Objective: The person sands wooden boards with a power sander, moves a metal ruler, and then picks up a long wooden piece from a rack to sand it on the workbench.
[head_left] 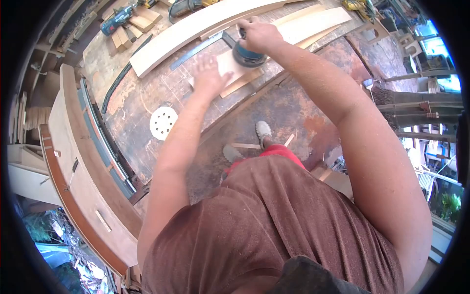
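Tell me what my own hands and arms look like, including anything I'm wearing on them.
Your left hand and right hand are gloveless, with no watch or bracelet visible. Your forearms are uncovered; your reddish-brown shirt is short-sleeved and finely speckled. The left hand is too blurred to check for rings.

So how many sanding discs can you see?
1: the white holed disc, lying on the table beside the left forearm. Another could be hidden under the sander in the right hand; its underside isn't visible.
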Tool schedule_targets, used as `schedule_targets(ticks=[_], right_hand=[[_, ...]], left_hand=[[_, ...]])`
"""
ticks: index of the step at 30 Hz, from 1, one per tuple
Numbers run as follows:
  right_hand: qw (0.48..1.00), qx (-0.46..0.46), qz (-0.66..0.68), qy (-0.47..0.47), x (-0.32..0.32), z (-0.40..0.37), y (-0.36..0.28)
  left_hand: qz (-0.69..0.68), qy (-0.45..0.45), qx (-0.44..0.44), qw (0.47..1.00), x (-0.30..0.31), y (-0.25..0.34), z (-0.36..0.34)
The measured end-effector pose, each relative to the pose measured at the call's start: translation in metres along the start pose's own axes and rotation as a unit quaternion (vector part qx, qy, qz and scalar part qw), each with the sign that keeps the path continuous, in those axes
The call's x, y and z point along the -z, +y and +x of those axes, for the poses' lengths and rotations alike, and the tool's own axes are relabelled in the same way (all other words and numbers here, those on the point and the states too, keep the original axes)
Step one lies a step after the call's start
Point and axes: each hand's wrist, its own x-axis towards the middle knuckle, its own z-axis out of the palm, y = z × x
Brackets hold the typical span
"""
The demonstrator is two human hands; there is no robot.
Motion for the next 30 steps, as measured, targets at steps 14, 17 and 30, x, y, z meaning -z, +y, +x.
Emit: schedule_targets(ticks=[14, 17, 30], right_hand=[[0.997, -0.037, 0.007, 0.067, -0.003, 0.057, 0.188], [0.996, -0.014, 0.007, 0.092, -0.006, 0.073, 0.23], [0.994, -0.082, -0.044, 0.065, -0.032, 0.144, 0.393]], left_hand=[[-0.029, -0.022, 0.052, 0.998, -0.039, 0.106, 0.072], [-0.022, -0.028, 0.063, 0.997, -0.039, 0.111, 0.071], [0.024, 0.02, 0.224, 0.974, -0.037, 0.036, -0.031]])
